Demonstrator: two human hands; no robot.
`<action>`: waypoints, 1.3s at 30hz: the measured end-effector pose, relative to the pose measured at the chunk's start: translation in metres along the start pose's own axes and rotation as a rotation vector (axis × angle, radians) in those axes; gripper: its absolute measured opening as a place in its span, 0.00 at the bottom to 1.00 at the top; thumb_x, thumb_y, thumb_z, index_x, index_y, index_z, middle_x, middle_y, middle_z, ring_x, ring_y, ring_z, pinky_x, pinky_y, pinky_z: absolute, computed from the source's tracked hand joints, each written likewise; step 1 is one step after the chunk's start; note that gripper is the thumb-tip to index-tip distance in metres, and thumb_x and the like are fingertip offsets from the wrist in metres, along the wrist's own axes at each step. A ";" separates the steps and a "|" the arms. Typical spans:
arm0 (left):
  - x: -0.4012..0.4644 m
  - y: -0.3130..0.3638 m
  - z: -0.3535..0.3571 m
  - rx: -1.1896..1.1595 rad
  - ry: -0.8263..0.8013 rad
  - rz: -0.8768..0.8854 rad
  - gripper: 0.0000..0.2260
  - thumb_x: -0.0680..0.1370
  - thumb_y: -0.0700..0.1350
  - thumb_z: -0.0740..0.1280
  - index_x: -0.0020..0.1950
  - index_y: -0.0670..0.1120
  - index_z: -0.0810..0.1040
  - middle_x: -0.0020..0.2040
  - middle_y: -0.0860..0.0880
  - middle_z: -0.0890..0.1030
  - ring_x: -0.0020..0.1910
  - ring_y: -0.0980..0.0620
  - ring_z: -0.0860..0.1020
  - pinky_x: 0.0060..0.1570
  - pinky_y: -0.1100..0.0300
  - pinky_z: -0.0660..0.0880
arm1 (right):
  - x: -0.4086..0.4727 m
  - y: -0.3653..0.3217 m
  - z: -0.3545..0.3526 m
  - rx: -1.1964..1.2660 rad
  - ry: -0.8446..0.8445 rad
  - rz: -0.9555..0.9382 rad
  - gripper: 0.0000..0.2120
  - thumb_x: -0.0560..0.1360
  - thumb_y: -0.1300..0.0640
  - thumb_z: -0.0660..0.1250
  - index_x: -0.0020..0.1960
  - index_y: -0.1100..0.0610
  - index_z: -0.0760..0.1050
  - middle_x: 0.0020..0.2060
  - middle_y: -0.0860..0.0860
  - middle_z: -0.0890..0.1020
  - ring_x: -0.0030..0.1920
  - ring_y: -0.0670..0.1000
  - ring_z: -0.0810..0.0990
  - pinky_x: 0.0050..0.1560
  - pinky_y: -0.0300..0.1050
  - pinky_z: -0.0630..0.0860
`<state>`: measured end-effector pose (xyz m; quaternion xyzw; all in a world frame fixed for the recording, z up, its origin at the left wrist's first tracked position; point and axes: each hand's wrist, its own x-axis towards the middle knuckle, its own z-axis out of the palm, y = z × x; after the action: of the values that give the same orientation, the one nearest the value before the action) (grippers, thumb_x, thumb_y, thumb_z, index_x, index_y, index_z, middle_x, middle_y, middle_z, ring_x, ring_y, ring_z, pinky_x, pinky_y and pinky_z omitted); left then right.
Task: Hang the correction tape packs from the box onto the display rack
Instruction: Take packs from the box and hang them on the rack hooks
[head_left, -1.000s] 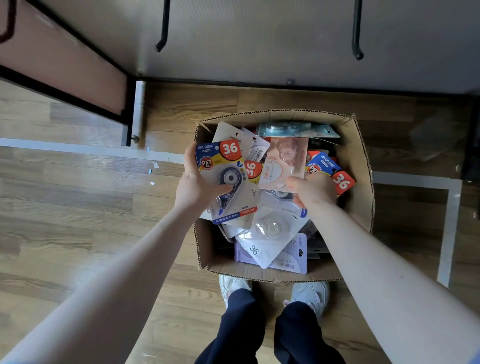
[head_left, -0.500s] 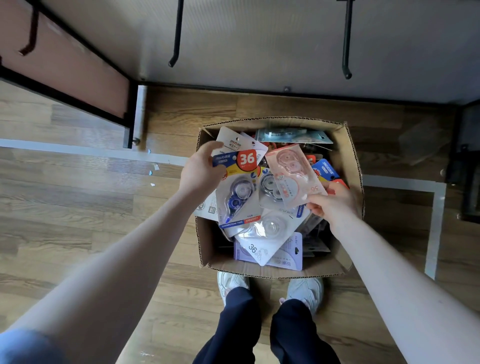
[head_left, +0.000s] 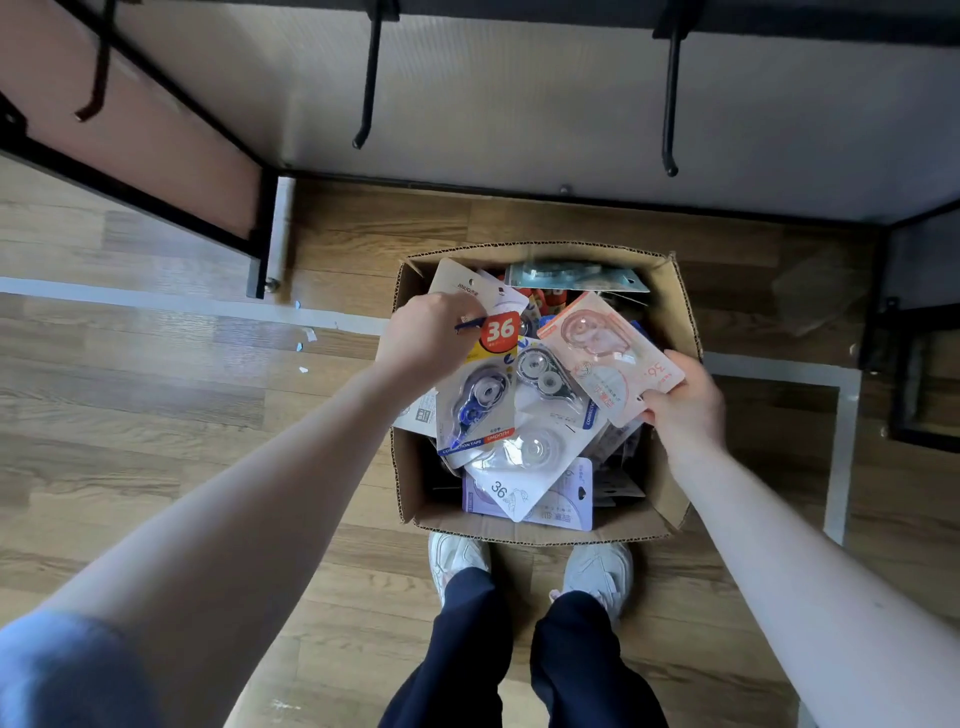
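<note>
An open cardboard box (head_left: 675, 499) on the wooden floor holds several correction tape packs. My left hand (head_left: 426, 338) grips the top of a stack of packs over the box's left side; the front one is a blue and yellow pack (head_left: 480, 395) with a red "36" badge. My right hand (head_left: 685, 400) pinches the lower corner of a pink pack (head_left: 605, 353), tilted above the box's right side. Two black rack hooks (head_left: 368, 88) (head_left: 670, 98) hang from the display rack's pale back panel (head_left: 519, 104) above the box.
A brown side panel with a black frame (head_left: 130, 135) runs along the upper left. Another black frame (head_left: 914, 374) stands at the right edge. My legs and white shoes (head_left: 457, 561) sit just below the box. Pale tape lines cross the floor.
My right hand lifted the pink pack out of the box and raised it to the right. My left hand shifted its grip to the top of its stack. The view tilted up toward the hooks.
</note>
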<state>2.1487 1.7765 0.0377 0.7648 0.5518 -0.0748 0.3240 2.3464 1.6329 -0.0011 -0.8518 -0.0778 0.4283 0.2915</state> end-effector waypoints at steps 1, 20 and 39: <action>-0.005 0.001 -0.003 0.013 -0.014 -0.001 0.08 0.76 0.45 0.65 0.52 0.47 0.82 0.48 0.46 0.82 0.45 0.45 0.78 0.41 0.53 0.77 | -0.005 -0.002 -0.003 -0.072 0.025 -0.042 0.23 0.72 0.70 0.61 0.63 0.53 0.73 0.55 0.53 0.80 0.55 0.56 0.79 0.54 0.54 0.78; -0.136 0.058 -0.175 0.113 0.138 0.092 0.06 0.76 0.46 0.65 0.49 0.48 0.80 0.46 0.49 0.81 0.44 0.48 0.78 0.40 0.56 0.75 | -0.147 -0.132 -0.090 -0.726 0.015 -0.562 0.11 0.76 0.62 0.61 0.55 0.57 0.80 0.51 0.56 0.77 0.48 0.57 0.75 0.38 0.41 0.64; -0.282 0.100 -0.415 0.090 0.450 0.164 0.07 0.75 0.48 0.66 0.47 0.47 0.80 0.44 0.49 0.81 0.43 0.47 0.78 0.41 0.56 0.74 | -0.371 -0.363 -0.136 -0.844 -0.059 -1.044 0.08 0.77 0.52 0.64 0.49 0.52 0.80 0.46 0.50 0.81 0.43 0.51 0.78 0.33 0.38 0.66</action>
<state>2.0296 1.7741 0.5353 0.8182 0.5422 0.0995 0.1635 2.2638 1.7301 0.5200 -0.7313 -0.6481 0.1873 0.1000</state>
